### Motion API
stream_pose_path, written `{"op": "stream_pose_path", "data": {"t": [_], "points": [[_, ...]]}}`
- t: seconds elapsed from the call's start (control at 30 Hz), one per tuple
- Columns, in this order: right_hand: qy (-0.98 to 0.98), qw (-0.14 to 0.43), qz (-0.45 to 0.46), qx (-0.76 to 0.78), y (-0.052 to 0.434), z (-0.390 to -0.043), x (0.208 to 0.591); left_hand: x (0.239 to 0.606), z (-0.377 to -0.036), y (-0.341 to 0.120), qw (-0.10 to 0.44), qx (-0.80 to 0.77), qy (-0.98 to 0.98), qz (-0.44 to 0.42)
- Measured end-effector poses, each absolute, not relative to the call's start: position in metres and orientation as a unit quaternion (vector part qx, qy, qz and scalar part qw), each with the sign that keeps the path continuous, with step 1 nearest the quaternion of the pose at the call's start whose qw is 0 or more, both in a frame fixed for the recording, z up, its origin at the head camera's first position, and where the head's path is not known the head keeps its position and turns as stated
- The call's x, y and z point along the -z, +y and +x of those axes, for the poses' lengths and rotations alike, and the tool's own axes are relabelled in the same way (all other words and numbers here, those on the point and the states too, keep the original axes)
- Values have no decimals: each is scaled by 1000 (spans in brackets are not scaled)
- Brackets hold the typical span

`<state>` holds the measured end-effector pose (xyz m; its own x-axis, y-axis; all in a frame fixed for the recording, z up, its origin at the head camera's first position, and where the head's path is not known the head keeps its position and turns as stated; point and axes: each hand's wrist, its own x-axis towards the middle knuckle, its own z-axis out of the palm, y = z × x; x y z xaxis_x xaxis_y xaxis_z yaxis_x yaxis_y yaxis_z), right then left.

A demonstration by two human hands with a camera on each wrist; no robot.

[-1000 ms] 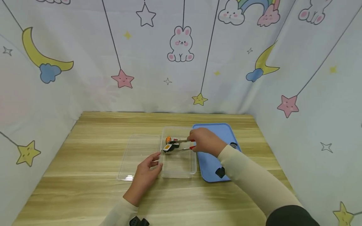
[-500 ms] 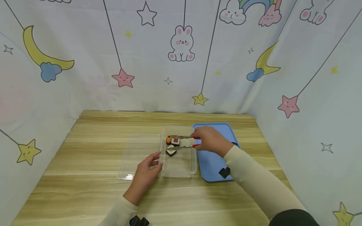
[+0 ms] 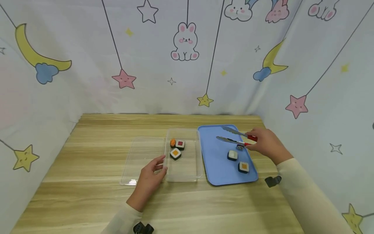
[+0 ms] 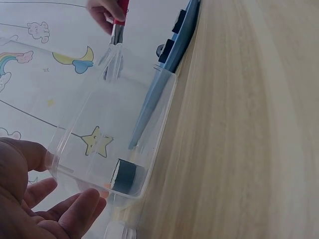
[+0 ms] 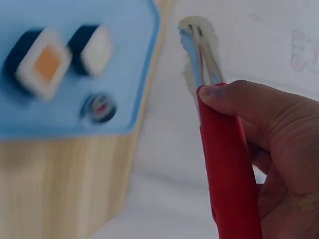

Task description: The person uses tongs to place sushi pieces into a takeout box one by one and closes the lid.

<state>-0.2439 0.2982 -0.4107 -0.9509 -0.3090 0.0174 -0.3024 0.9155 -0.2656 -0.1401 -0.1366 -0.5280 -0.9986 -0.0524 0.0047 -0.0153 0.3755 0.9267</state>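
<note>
Red-handled metal tongs (image 3: pixel 237 137) sit in the right hand (image 3: pixel 267 145), tips apart and empty, poised over the far half of the blue tray (image 3: pixel 213 169). On that tray lie three toy sushi pieces: a white-topped roll (image 3: pixel 232 155), an orange-centred roll (image 3: pixel 243 167) nearer the front edge, and a small dark roll (image 3: pixel 240 147) just under the tongs (too small to read clearly). Left of the tray, touching it, stands the clear plastic box (image 3: pixel 187 174), holding an orange piece (image 3: pixel 173 142), a red-centred roll (image 3: pixel 180 144) and an orange-centred square roll (image 3: pixel 175 153). The left hand (image 3: pixel 149 178) rests on the box's near-left rim.
</note>
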Motion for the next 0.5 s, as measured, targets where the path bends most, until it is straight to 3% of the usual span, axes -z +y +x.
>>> {"op": "stream_pose_path", "data": {"t": [0.27, 0.5], "points": [[985, 34, -105, 134, 356, -218, 427, 527, -141, -136, 15, 566, -824, 20], [984, 35, -100, 144, 369, -200, 433, 527, -140, -135, 11, 560, -828, 27]]}}
